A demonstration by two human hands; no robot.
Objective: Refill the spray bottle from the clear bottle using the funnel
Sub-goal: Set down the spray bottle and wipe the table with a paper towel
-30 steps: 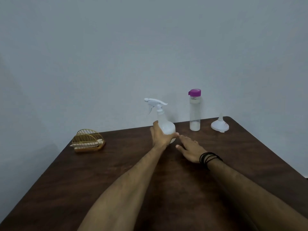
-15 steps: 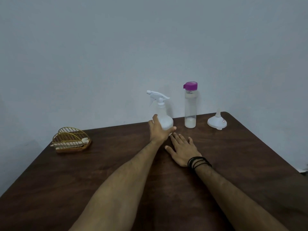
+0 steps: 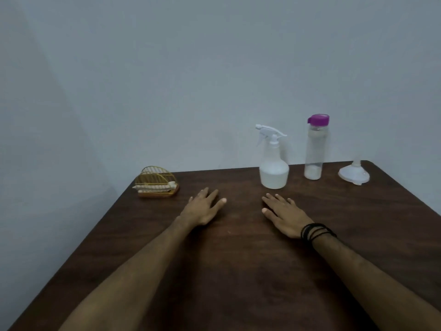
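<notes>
A white spray bottle [image 3: 274,167] with its trigger head on stands upright near the table's far edge, holding some liquid. Right of it stands a tall clear bottle [image 3: 314,151] with a purple cap and a little liquid at the bottom. A white funnel [image 3: 354,174] lies mouth-down at the far right corner. My left hand [image 3: 202,207] lies flat on the table, well left of the spray bottle and holding nothing. My right hand [image 3: 284,215], with black bands on the wrist, rests flat in front of the spray bottle.
A gold wire holder [image 3: 155,182] on a wooden base sits at the far left of the dark wooden table [image 3: 226,271]. A pale wall rises right behind the table's far edge.
My left hand let go of the spray bottle and moved left onto the table. The right hand stays flat. The camera view has turned to the left.
</notes>
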